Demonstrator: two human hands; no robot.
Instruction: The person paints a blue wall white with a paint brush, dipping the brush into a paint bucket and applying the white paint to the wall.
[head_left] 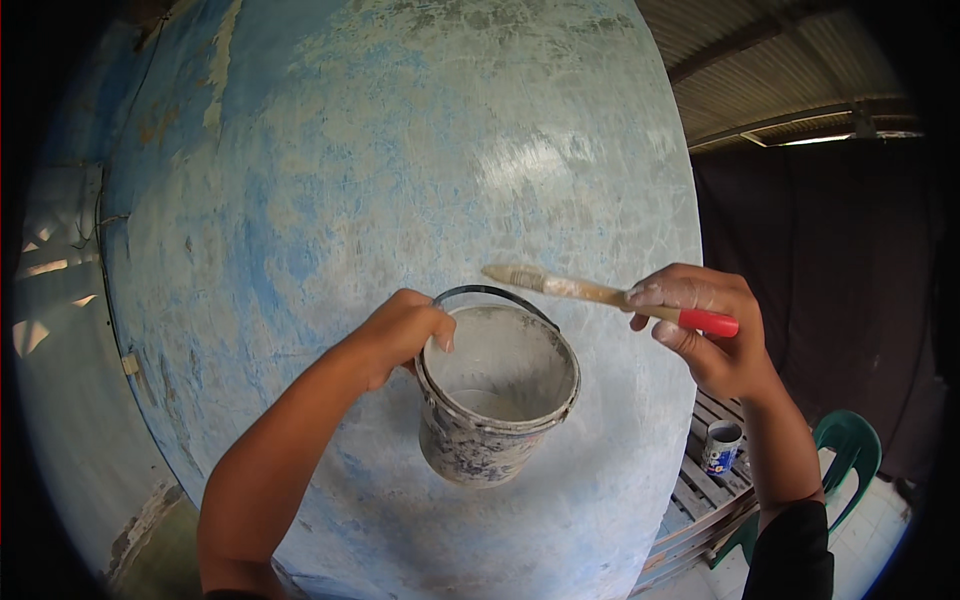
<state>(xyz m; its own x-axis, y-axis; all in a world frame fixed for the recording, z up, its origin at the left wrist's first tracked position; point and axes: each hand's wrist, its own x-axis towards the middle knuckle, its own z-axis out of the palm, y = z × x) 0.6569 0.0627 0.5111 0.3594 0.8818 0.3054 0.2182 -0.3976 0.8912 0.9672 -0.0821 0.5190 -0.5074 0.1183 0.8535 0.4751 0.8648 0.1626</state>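
Note:
My left hand grips the rim of a paint-smeared bucket on its left side, thumb over the edge. The bucket is tilted toward me, and a little pale liquid lies at its bottom. Its dark handle arches over the far rim. In my right hand is a paintbrush, held by its wooden, red-ended handle. The bristles point left, above the bucket's far rim and apart from it. Pale paint marks the fingers of my right hand. Behind both stands a patchy blue and whitish wall.
To the right, a slatted wooden bench carries a small paint can. A green plastic chair stands beyond it, before a dark curtain. A cable runs down the wall's left side to a small box.

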